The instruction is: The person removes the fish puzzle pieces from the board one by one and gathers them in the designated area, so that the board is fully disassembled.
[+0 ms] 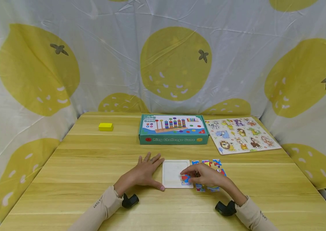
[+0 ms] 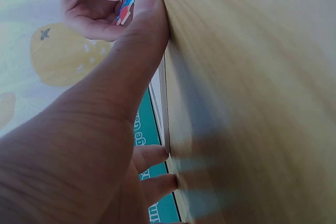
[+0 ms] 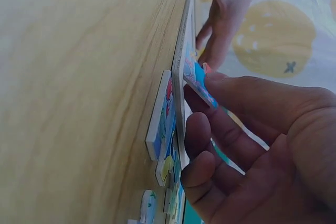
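Observation:
A white puzzle frame [image 1: 172, 185] with a raised border lies on the wooden table. My left hand [image 1: 144, 173] rests spread on the table, its thumb and fingertips touching the frame's left edge. Over the frame's lower right corner, my right hand [image 1: 206, 175] pinches a red and blue puzzle piece [image 1: 185, 179] between thumb and fingers. The right wrist view shows this piece tilted above the frame. Several loose puzzle pieces [image 1: 217, 162] lie to the right of the frame, partly hidden under the right hand.
Behind the frame sits a green Ring Challenge Game box [image 1: 174, 140]. An animal peg puzzle board [image 1: 241, 134] lies at the back right. A yellow block [image 1: 106, 127] stands at the back left. A lemon-printed curtain [image 1: 177, 64] hangs behind the table.

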